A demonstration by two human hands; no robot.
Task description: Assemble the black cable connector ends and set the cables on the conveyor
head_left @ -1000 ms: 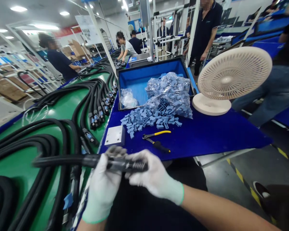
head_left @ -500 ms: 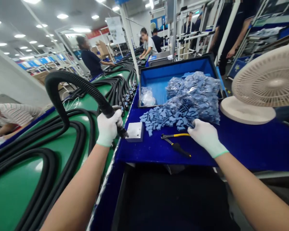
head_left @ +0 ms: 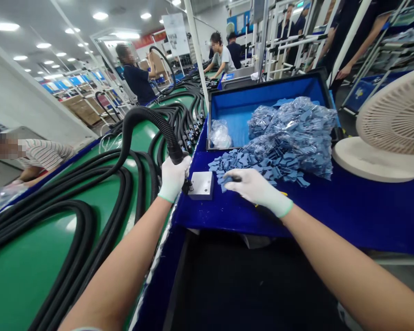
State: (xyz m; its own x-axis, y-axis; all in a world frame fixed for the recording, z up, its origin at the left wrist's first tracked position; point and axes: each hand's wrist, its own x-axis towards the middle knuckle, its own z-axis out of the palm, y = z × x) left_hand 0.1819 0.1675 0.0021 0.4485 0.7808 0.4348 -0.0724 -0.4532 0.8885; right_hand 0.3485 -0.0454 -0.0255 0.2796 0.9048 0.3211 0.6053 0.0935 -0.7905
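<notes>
My gloved left hand is wrapped around a black corrugated hose near its end. The hose arches up and back to the left, and its metal-tipped end points down beside a silver metal block. To the right of the block, my gloved right hand has its thumb and fingers pinched together on a small blue plastic piece, mostly covered by the fingers. Loose blue plastic pieces lie just behind this hand. Pliers with a yellow handle are mostly hidden under it.
A blue bin at the back holds clear bags of blue pieces. A white fan stands at the right. More black hoses lie across the green surface at left. Several people are around the line.
My right hand has moved left from the pile's right side toward the metal block, covering the pliers. The view has shifted slightly; my left hand keeps the hose.
</notes>
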